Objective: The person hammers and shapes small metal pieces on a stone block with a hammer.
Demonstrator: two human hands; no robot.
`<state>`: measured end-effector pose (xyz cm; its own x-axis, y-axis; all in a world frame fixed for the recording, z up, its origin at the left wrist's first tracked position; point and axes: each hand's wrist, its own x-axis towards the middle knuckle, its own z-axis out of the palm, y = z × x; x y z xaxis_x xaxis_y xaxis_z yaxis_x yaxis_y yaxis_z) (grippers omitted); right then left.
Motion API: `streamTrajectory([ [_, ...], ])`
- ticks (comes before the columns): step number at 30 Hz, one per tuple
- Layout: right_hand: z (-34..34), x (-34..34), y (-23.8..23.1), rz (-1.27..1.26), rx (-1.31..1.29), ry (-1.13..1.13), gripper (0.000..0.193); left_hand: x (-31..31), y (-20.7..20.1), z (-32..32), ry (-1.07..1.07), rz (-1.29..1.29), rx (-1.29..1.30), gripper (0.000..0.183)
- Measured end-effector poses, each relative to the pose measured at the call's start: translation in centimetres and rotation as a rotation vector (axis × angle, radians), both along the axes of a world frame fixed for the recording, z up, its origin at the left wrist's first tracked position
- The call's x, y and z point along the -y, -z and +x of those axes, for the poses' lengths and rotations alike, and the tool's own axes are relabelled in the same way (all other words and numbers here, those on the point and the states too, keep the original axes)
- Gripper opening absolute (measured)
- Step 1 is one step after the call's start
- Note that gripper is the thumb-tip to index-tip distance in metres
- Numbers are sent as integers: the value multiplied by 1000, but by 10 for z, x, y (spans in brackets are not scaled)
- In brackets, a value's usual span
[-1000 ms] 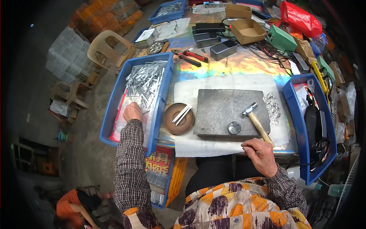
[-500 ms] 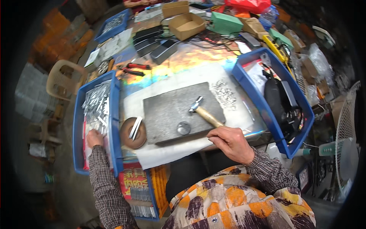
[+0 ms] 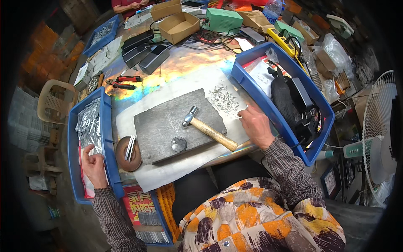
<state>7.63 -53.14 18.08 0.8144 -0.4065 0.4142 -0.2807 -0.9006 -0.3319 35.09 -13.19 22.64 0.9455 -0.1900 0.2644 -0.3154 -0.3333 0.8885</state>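
Observation:
My left hand (image 3: 95, 169) is over the left blue tray (image 3: 116, 161), beside a heap of thin silvery metal strips (image 3: 89, 126). Its fingers are apart and nothing shows in them. At the right edge of the white sheet (image 3: 157, 174), my right hand (image 3: 257, 127) has its fingers curled together; what they hold, if anything, I cannot make out. Close by lies a pile of small silvery pieces (image 3: 223, 99). A wooden-handled ball-peen hammer (image 3: 214, 135) rests on the grey block (image 3: 161, 115), near a small round metal disc (image 3: 179, 144).
A brown round dish (image 3: 121, 157) holding pale strips stands between tray and block. The right blue tray (image 3: 308, 157) contains a black bag (image 3: 283, 94). Red-handled pliers (image 3: 124, 82), dark boxes (image 3: 154, 59) and cables lie farther back. A white fan (image 3: 378, 138) stands right; another person's hands (image 3: 136, 5) show far off.
My right hand has left the hammer's handle end and moved to beside the small pieces. My left hand has spread its fingers over the tray. The view has shifted somewhat.

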Motion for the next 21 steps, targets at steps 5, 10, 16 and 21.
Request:
streamTrajectory([
  [5,9,0,14,-70,-60,-23,3,34,-17,-49,105,-29,-209,16],
  [10,13,1,13,-135,-142,2,2,63,-17,-83,256,-165,-392,13],
  [16,20,-1,15,-249,-162,-55,1,70,-14,-104,391,-352,-609,17],
  [21,21,7,23,-233,-109,-22,1,79,-19,-115,426,-386,-663,20],
])
